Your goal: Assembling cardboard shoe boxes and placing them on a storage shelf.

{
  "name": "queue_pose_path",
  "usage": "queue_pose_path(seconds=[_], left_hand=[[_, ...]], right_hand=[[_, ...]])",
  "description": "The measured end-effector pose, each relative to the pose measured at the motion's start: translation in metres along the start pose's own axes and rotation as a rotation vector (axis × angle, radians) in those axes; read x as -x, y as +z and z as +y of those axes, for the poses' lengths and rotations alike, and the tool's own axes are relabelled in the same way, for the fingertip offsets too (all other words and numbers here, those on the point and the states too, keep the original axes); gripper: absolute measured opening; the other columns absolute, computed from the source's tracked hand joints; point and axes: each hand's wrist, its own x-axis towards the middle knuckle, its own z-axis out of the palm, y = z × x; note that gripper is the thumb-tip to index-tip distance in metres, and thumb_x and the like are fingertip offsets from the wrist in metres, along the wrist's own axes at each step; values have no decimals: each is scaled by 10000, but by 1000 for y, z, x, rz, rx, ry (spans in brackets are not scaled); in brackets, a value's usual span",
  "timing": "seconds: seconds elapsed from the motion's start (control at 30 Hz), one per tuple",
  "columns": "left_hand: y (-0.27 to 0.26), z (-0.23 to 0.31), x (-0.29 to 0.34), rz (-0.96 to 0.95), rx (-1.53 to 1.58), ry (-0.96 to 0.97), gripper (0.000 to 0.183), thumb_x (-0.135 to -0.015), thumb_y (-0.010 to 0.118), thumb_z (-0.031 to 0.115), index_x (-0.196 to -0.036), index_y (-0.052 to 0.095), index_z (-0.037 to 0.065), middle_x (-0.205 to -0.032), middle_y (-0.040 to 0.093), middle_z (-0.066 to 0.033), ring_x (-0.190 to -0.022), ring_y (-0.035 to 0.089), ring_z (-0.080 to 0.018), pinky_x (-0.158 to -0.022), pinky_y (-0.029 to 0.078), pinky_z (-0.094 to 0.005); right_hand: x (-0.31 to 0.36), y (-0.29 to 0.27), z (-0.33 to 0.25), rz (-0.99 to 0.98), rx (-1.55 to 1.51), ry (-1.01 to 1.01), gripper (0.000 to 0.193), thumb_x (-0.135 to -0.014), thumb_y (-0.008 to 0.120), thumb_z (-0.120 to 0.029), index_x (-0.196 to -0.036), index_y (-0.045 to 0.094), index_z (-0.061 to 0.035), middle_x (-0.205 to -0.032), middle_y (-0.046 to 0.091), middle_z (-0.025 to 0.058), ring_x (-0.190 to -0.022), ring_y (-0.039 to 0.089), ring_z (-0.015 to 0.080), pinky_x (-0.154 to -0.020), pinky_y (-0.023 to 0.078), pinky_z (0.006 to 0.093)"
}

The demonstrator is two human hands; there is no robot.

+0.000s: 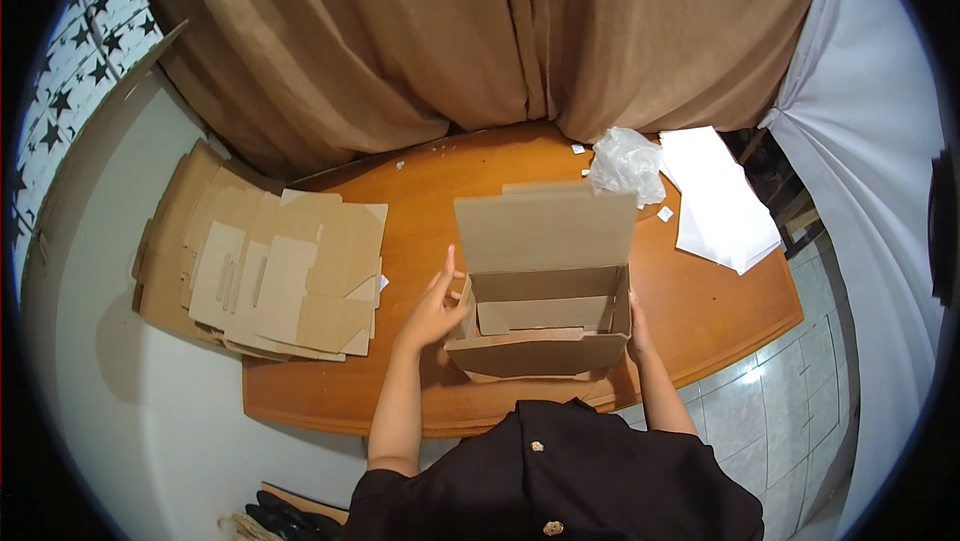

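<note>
A brown cardboard box [545, 236] stands on the wooden table in front of me. Its lid flap is raised at the back, and a front flap leans out toward me. Inside, the box looks bare, with folded panels along the bottom. My left hand [437, 309] is at the box's left wall, its index finger stretched upward and the other fingers loosely apart near the edge. Against the right wall rests my right hand [639, 329], holding the box from that side; its fingers are partly hidden by the wall.
Flat, unfolded cardboard blanks [290, 276] lie stacked on the table's left. At the back right are a crumpled clear plastic bag [627, 165], white paper sheets [715, 201] and small white scraps [665, 213]. Brown curtains [400, 41] hang behind the table [430, 166].
</note>
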Motion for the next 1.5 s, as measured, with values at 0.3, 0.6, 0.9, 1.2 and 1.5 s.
queue_pose_path(seconds=[0.3, 0.6, 0.9, 1.2, 1.5], left_hand=[[4, -92, 10, 252, 807, -229, 629, -912, 443, 316, -1438, 194, 76, -1438, 309, -108, -1304, 307, -253, -1076, 214, -372], [30, -109, 98, 157, 932, -517, 927, -738, 543, 172, -1465, -31, 182, -1435, 307, -138, -1201, 426, -252, -956, 354, -419], [24, -59, 72, 91, 904, -249, 1050, -638, 575, 42, -1463, -58, 188, -1474, 165, -180, -1222, 415, -271, -867, 419, -296], [9, -65, 86, 199, 722, -23, 934, -736, 607, 437, -1458, 123, 94, -1514, 66, -114, -1364, 188, -250, -1076, 159, -358], [-1, -59, 49, 431, 769, -113, 947, -789, 110, 787, -1441, 178, 104, -1503, 133, -91, -1381, 95, -287, -1062, 1, -550]], right_hand=[[-8, -12, 0, 165, 212, 537, 647, -866, 501, -372, -1429, 226, -208, -1276, 416, 85, -925, 579, 151, -767, 422, 350], [18, 24, -29, -348, 1323, 43, 1192, -455, 858, -276, -1429, 176, -196, -1422, 151, 244, -1351, 135, 386, -1047, 167, 600], [0, 62, 1, -471, 1458, -414, 760, -695, 708, -229, -1361, 344, -234, -1399, 285, 164, -1321, 261, 330, -977, 197, 679], [-33, 78, -49, -447, 1214, -629, 193, -829, 582, -212, -1009, 602, -143, -892, 647, 75, -875, 608, 268, -930, 362, 524], [-48, 97, -146, -641, 1147, -213, 245, -875, 536, -302, -845, 619, -74, -723, 607, 158, -727, 593, 347, -643, 454, 436]])
